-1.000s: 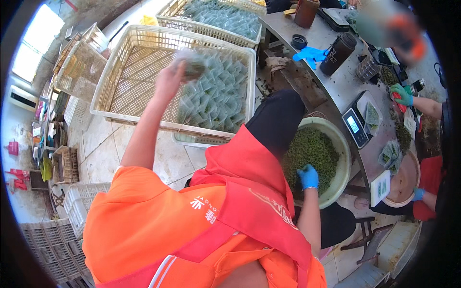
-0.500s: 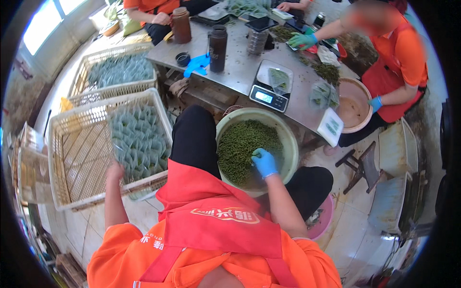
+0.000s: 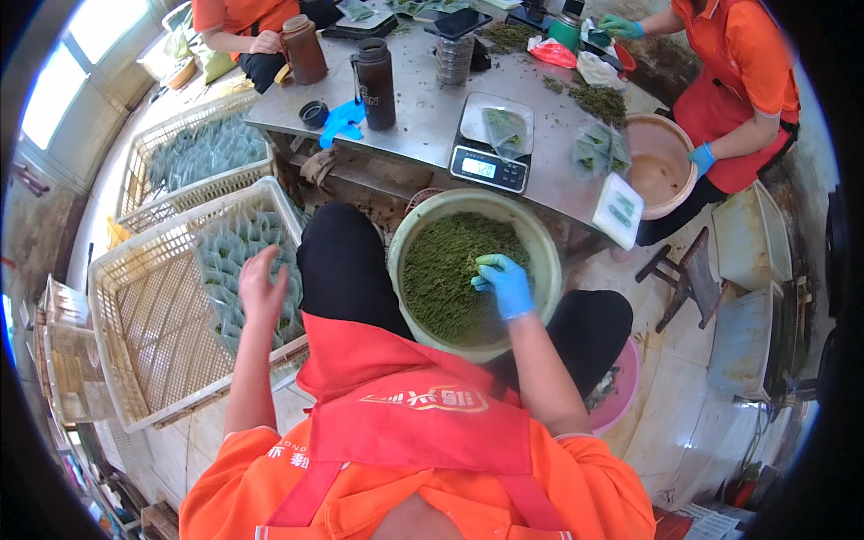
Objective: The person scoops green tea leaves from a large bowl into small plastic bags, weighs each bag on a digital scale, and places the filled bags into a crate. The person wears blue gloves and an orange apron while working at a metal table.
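The gloved right hand is held above the basin with its fingers drawn together; whether anything is pinched cannot be told. Beneath it, fine, dull-green, peppercorn-like grains are heaped in the round, pale-green basin. To the left of that grip, the bare left hand is raised, its fingers spread, beside clear bags packed into the right part of a cream lattice crate. Beyond the grip, a digital scale is set on a metal-topped table. Pale floor tiles are stained in places.
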Demonstrator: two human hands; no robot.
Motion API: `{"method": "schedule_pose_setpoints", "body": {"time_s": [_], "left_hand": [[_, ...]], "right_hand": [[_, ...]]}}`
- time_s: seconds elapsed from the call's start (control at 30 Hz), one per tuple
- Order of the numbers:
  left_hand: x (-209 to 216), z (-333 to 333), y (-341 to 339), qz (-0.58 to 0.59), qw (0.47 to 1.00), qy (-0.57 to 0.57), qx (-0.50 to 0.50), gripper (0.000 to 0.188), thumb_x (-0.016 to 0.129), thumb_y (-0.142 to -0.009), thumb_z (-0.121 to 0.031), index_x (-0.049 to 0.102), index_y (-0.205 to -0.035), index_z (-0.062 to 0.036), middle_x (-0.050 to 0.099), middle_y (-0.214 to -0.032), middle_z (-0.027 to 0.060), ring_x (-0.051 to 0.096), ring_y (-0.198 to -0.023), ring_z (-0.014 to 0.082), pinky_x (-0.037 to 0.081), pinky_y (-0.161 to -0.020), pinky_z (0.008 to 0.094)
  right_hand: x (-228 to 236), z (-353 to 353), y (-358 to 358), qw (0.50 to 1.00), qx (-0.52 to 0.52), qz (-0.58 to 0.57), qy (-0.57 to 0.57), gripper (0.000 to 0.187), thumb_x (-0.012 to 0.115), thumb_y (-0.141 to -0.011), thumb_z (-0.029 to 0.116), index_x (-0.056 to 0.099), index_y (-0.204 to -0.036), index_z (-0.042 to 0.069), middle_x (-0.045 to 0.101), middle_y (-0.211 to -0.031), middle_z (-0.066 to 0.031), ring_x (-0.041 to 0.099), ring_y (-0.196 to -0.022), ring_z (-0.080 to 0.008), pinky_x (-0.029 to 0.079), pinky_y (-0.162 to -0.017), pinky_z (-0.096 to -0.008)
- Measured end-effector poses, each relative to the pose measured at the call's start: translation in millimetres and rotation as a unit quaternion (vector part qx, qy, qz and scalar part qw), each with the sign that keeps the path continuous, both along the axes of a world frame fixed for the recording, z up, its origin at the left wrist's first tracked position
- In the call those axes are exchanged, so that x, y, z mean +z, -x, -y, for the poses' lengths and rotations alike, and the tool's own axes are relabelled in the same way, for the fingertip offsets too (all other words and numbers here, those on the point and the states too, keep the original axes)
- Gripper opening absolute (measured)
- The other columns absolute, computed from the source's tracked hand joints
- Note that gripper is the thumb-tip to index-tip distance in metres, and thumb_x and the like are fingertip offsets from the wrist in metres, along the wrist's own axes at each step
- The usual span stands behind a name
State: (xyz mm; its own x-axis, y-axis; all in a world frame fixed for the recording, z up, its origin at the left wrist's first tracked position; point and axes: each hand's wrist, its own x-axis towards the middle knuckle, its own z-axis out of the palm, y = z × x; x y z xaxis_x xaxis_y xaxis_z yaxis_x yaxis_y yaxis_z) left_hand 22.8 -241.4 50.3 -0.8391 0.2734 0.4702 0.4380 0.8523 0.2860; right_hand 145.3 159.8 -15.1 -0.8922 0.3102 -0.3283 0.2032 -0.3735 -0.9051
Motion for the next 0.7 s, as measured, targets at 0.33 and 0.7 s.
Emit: {"method": "schedule_pose_setpoints", "body": {"time_s": [0.33, 0.7], "left_hand": [[-1, -223, -7, 0.187, 0.893, -0.003, -0.409, 0.035, 0.066, -0.079, -0.027, 0.059, -0.109, -0.0126, 0.063, -0.103, 0.0088, 0.064, -0.076, 0.0284, 0.051, -0.068, 0.0349], [-37, -228, 2, 0.51, 0.764, -0.252, -0.305, 0.012, 0.066, -0.075, -0.012, 0.06, -0.078, -0.0016, 0.061, -0.063, 0.0026, 0.059, -0.059, 0.009, 0.046, -0.055, 0.0234]], "right_hand": [[39, 24, 13, 0.996, 0.009, -0.011, -0.088, 0.011, 0.06, -0.082, 0.001, 0.058, -0.094, 0.001, 0.063, -0.075, -0.007, 0.062, -0.059, -0.0127, 0.049, -0.052, -0.0231], [25, -2, 23, 0.977, -0.117, -0.056, 0.167, 0.014, 0.06, -0.083, 0.003, 0.06, -0.097, 0.004, 0.064, -0.081, -0.0073, 0.062, -0.064, -0.0159, 0.053, -0.06, -0.0283]]}}
